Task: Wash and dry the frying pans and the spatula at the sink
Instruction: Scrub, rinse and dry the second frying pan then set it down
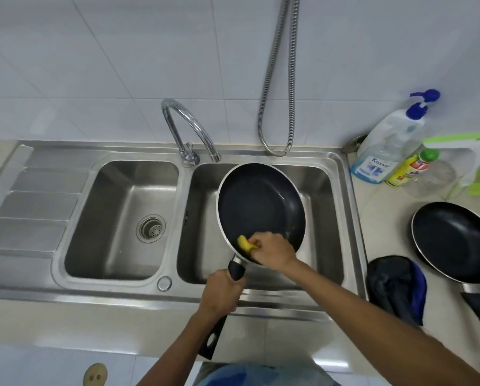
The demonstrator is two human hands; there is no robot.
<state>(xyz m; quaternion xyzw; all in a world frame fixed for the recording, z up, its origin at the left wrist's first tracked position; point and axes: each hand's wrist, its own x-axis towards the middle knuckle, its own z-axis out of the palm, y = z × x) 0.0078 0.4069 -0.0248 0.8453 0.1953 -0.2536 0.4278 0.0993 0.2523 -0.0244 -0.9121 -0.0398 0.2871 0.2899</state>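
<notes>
A black frying pan [258,201] with a silver rim hangs tilted over the right sink basin [325,185]. My left hand [220,293] grips its black handle just below the pan. My right hand [272,250] pinches a yellow sponge [245,243] against the pan's inner surface near the handle side. A second black frying pan [456,240] lies on the counter at the right, its handle pointing toward me. No spatula is in view.
The chrome tap [188,129] arches over the divider between the two basins. The left basin [122,218] has a drain strainer. A dark blue cloth [397,285] lies beside the second pan. Soap bottles [386,146] stand at the back right. A metal hose [275,79] hangs on the wall.
</notes>
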